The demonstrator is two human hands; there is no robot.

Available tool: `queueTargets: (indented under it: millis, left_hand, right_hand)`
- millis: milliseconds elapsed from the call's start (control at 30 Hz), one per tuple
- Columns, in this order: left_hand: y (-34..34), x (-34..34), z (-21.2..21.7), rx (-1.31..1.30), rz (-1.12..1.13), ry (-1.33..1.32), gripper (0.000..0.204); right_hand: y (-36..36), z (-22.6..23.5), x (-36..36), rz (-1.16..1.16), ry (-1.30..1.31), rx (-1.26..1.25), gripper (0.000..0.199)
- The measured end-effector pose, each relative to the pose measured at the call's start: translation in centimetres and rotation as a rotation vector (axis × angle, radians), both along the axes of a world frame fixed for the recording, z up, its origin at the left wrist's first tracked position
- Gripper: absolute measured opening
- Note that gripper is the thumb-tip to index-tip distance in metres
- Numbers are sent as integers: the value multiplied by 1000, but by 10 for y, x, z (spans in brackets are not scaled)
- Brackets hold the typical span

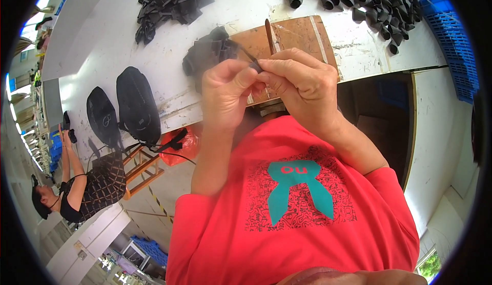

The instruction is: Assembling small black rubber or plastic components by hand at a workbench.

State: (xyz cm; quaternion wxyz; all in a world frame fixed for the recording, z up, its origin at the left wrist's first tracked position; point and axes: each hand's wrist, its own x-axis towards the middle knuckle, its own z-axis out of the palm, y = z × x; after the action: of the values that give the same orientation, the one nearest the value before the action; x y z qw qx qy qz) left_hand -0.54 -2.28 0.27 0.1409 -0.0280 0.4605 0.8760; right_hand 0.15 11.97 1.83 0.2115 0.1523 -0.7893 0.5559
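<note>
Small dark piece [256, 66] sits pinched between my two hands, held up over a brown board [302, 36] on a white worktable [118, 44]. My left hand [225, 93] has thumb & fingers narrowed on it; my right hand [302, 82] is curled tight, fingertips meeting it from the other side. A thin dark tool [269, 35] rises behind the right knuckles; can't tell if it's gripped. Stack of black folded pieces [210, 54] lies just beyond the left hand, more black pieces [374, 3] heaped at the far edge. Two black bags [137, 103] rest at table's left.
</note>
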Motion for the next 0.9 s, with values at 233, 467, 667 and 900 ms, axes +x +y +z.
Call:
queueTargets:
  millis: [233, 467, 667, 900]
  left_hand:
    - [6, 5, 5, -103, 27, 11, 14]
    - [6, 4, 14, -159, 28, 29, 10]
    - [12, 7, 12, -739, 196, 469, 6]
    - [34, 13, -8, -1023, 637, 660, 12]
  right_hand:
    - [4, 4, 1, 19, -133, -50, 4]
    - [8, 2, 1, 81, -415, -220, 5]
    - [6, 6, 0, 94, -215, -67, 11]
    - [-5, -9, -4, -154, 89, 263, 12]
